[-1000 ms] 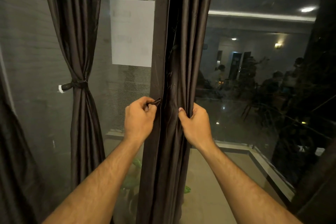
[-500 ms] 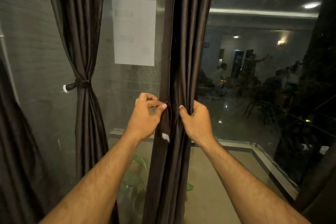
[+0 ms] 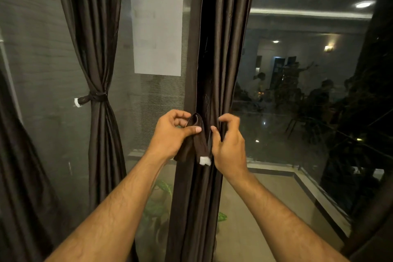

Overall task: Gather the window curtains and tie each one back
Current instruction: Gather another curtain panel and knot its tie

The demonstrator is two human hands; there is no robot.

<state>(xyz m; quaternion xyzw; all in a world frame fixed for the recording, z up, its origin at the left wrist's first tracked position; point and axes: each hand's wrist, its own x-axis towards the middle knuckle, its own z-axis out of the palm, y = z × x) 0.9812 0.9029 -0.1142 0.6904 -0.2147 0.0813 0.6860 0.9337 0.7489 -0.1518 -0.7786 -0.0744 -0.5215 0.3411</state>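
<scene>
A dark brown curtain [image 3: 221, 53] hangs gathered in a narrow column at the middle of the window. My left hand [image 3: 170, 136] pinches its brown tie-back strap [image 3: 197, 140], which is folded into a loop with a white end [image 3: 205, 160] dangling down. My right hand [image 3: 228, 144] is at the curtain's right side, fingers curled against the folds and thumb touching the strap. A second brown curtain [image 3: 100, 49] at the left is cinched by its own tie-back [image 3: 93, 98] with a white end sticking out leftward.
Two sheets of paper [image 3: 157, 36] are stuck on the glass between the curtains. More dark curtain fabric [image 3: 19, 166] hangs at the far left. A green plant [image 3: 157, 204] sits low behind the glass. The right pane [image 3: 297, 91] reflects a lit room.
My left hand has pulled the strap forward into a visible loop. My right hand has loosened its grip on the curtain folds and shifted toward the strap. The view moved slightly closer.
</scene>
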